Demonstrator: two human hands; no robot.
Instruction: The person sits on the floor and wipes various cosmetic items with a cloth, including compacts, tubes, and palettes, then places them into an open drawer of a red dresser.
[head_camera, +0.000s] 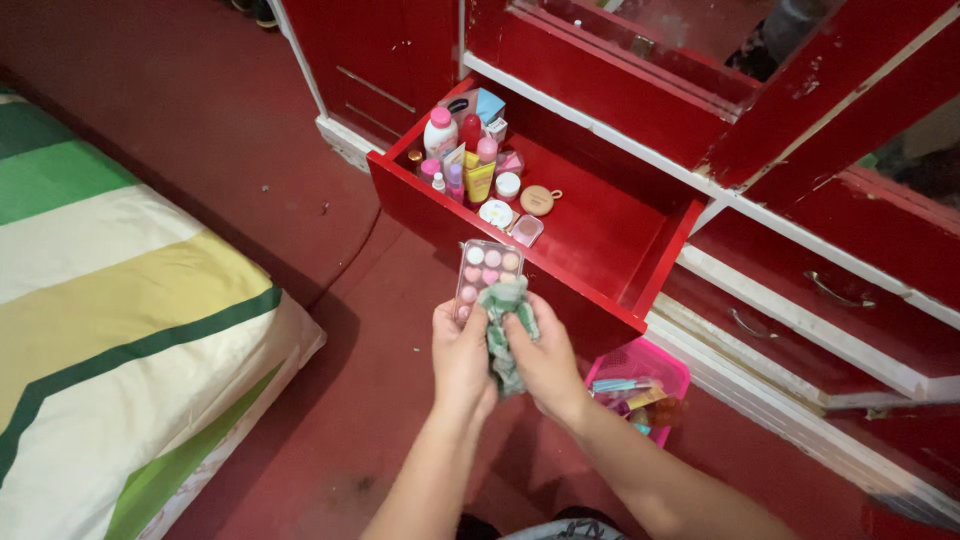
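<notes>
Left hand (460, 355) clasped a clear makeup palette (487, 272) of pink pans, right hand (545, 365) pinched a green cloth (505, 330) against it, open red drawer (600, 290) of cosmetics at twelve o'clock, pink basket (672, 372) at three o'clock

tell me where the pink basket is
The pink basket sits on the red floor at lower right of the head view, below the open drawer, just right of the right hand.

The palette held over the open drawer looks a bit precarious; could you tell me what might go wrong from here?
The left hand grips the palette only by its lower end while the right hand presses a green cloth on it, so it might slip or tip. If it falls, it could topple the bottles crowded in the red drawer below. The cloth may also smear the round colour pans.
</notes>
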